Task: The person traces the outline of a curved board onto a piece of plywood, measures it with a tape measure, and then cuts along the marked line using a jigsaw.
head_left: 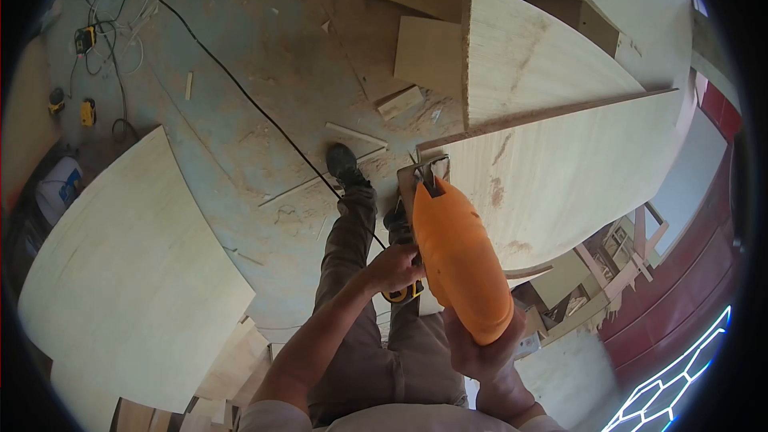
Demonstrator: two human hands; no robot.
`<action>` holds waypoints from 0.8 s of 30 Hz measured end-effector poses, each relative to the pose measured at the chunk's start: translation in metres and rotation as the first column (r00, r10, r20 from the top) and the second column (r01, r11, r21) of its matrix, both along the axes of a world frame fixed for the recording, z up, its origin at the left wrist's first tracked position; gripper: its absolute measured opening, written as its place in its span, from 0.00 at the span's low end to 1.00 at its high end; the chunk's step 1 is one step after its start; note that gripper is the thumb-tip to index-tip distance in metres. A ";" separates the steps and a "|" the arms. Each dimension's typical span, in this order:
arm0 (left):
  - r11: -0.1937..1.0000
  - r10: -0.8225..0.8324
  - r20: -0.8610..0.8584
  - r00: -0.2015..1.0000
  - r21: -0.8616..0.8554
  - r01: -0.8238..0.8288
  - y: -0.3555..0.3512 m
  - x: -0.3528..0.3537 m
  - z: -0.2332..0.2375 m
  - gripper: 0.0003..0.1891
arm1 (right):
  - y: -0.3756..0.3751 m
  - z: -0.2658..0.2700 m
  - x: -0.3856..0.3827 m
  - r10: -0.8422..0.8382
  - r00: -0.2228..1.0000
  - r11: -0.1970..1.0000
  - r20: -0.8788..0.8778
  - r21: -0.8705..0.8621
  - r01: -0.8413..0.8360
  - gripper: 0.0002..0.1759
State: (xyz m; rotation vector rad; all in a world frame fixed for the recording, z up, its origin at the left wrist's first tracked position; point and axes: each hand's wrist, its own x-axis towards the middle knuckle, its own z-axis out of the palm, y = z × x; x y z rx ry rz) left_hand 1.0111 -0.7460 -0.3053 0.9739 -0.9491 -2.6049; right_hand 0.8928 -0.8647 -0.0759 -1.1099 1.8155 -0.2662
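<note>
An orange power tool, seemingly a jigsaw, points away from me, with its metal base at the corner of a pale plywood panel. My right hand is wrapped round its rear end. Close to the tool's left side, my left hand has its fingers bent; what they hold, if anything, is hidden. Just below that hand, a yellow and black object shows in front of my trousers. Another plywood piece lies beyond the panel.
A black cable crosses the dusty floor towards my legs. Large plywood sheets stand at the left. Yellow and black tools lie at the upper left among tangled cables. Wood scraps lie ahead of my feet.
</note>
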 end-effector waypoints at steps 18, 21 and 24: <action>0.992 -0.117 0.031 0.993 0.045 0.116 0.001 0.004 -0.006 0.27 | 0.001 -0.003 0.004 0.004 0.999 0.999 -0.047 -0.038 -0.006 0.20; 0.996 -0.084 0.034 0.996 -0.014 0.084 -0.005 0.006 -0.002 0.27 | -0.003 -0.002 0.006 0.008 0.998 1.000 -0.064 -0.029 -0.010 0.20; 0.999 -0.047 0.018 0.999 0.016 0.047 -0.012 0.006 0.003 0.27 | 0.001 -0.004 0.004 0.004 0.999 0.999 -0.047 -0.046 -0.006 0.20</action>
